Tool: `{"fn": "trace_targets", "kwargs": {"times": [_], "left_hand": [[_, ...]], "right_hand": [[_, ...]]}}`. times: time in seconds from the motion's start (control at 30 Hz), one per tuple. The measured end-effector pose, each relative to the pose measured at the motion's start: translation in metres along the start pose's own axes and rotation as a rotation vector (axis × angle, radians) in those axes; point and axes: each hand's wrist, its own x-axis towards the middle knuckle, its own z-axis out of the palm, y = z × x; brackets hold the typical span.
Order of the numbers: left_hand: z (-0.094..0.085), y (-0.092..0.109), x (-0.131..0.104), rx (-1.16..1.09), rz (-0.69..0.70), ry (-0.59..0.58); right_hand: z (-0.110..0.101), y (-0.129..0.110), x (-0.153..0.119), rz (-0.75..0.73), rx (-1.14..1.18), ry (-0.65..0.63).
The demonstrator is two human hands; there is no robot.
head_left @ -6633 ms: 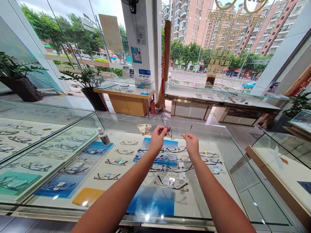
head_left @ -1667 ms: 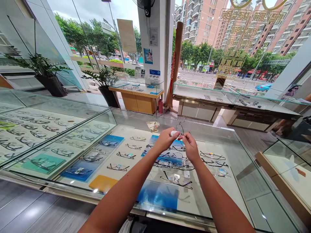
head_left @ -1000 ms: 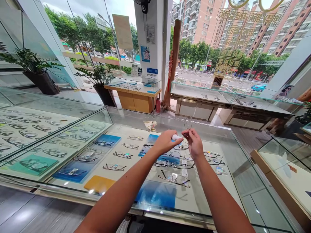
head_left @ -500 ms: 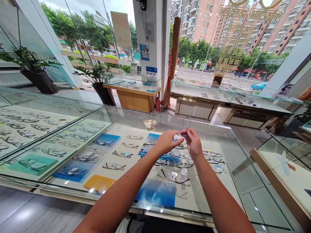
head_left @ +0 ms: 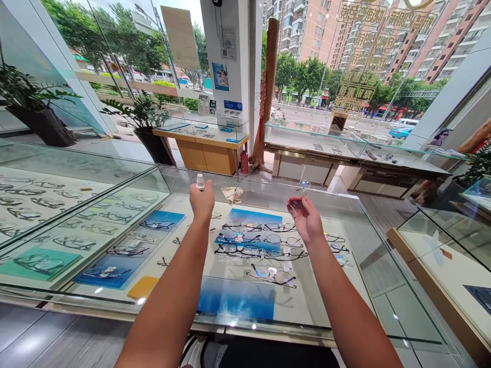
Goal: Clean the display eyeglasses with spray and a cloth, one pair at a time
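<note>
One bottle (head_left: 200,186) upright, cap (head_left: 200,177) up, long axis near vertical, left grip (head_left: 202,201) clasping; right grip (head_left: 308,220) pinching glasses (head_left: 304,186).

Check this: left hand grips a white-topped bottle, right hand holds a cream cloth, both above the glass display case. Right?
Not quite. The head view shows the right hand holding glasses; the cream cloth lies apart from both hands. Left hand with white-topped bottle, above the glass display case: correct.
</note>
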Motion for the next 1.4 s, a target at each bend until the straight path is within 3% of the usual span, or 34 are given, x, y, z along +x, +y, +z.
{"fn": "trace_targets", "kwargs": {"times": [0.1,0.2,0.8,0.9,0.97,1.03,1.1,1.2,1.3,1.4], "left_hand": [[0.000,-0.015,0.008,0.040,-0.182,0.088],[0.000,-0.022,0.009,0.104,-0.243,0.118],[0.002,-0.025,0.006,0.137,-0.257,0.194],[0.001,-0.018,0.000,0.143,-0.280,0.268],[-0.002,-0.007,-0.009,0.172,-0.213,0.383],[-0.005,0.008,-0.023,0.216,-0.010,0.462],[-0.004,0.021,-0.036,0.261,0.256,0.379],[0.006,0.026,-0.047,0.363,0.527,-0.066],[0.021,0.014,-0.046,0.521,0.516,-0.486],[0.031,-0.002,-0.042,0.624,0.395,-0.630]], "right_hand": [[-0.002,-0.001,0.001,0.019,0.025,0.010],[-0.003,-0.001,0.002,0.050,0.051,0.011],[-0.001,-0.004,-0.002,0.148,0.137,0.042],[-0.001,-0.003,-0.003,0.135,0.104,0.029],[0.000,-0.003,-0.004,0.119,0.072,0.012],[0.002,-0.003,-0.005,0.108,0.050,-0.005],[0.004,-0.003,-0.006,0.101,0.044,-0.016],[0.006,-0.003,-0.008,0.093,0.043,-0.020],[0.007,-0.001,-0.008,0.096,0.036,-0.024],[0.007,0.000,-0.009,0.100,0.028,-0.036]]}}
